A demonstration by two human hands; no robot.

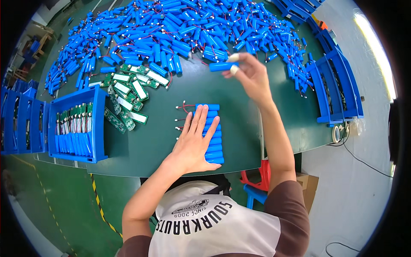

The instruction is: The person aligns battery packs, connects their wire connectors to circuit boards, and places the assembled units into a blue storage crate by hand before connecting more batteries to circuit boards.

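My left hand (190, 147) lies flat with its fingers stretched over a row of blue cylindrical batteries (216, 140) near the table's front edge. The batteries lie side by side, their thin red leads and small white plugs pointing left; my palm and fingers hide part of them. Above and to the right of the row, my right hand (254, 81) pinches one blue battery (217, 67) between thumb and fingers, at its right end. Pale covers sit on some of that hand's fingertips. The held battery is roughly level, just in front of the big battery heap (171, 25).
Green circuit boards (139, 90) with white patches are piled left of centre. A blue bin (100, 128) beside them holds boards joined to batteries; more blue bins (25, 120) stand farther left. At right are blue trays (342, 85), a tape roll (335, 134) and a red stool (262, 175).
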